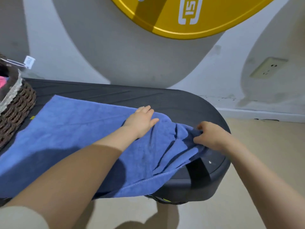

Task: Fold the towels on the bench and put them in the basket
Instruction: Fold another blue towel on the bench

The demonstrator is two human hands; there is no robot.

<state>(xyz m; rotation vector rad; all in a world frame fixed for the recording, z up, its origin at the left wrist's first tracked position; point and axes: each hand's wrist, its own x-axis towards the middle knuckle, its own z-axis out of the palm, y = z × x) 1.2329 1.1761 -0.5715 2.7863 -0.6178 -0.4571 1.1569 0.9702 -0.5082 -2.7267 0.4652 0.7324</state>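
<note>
Here, at the far left, a woven basket (18, 106) is sitting on the black bench (165, 96), with something pink showing inside it. Just beside it, a blue towel (74, 129) is lying spread along the bench. The left hand (142, 119) is pressing flat on the towel, fingers straight. Further right, the right hand (209, 136) is pinching a bunched, creased end of the towel near the bench's rounded end.
</note>
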